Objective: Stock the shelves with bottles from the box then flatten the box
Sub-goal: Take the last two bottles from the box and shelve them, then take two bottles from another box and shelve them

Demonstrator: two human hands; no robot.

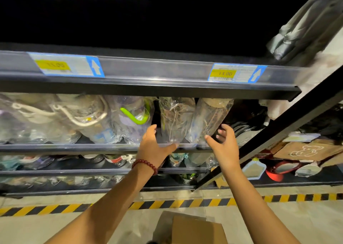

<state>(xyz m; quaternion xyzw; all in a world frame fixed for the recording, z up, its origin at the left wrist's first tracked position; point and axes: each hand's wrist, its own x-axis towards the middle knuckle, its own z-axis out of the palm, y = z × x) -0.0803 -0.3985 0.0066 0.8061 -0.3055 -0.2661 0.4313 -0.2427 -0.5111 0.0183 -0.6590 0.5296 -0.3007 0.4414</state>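
Dim store aisle, metal shelf (89, 147) crowded with wrapped bottles. Left hand (154, 147) and right hand (225, 147), fingers spread and gripping nothing, flank two bottles (176, 121), likely steadying them upright. Box (193, 229) waits on the floor below.

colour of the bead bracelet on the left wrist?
Dark red round-bead bracelet on the wrist of the left hand; head view shows it best.

Around the aisle
Two price tags, one at left (65, 65) and one at right (236, 73), sit on a rail; yellow-and-black floor tape (204, 203) runs below; a red-framed mirror (282, 168) lies near a bear-printed carton (304, 151).
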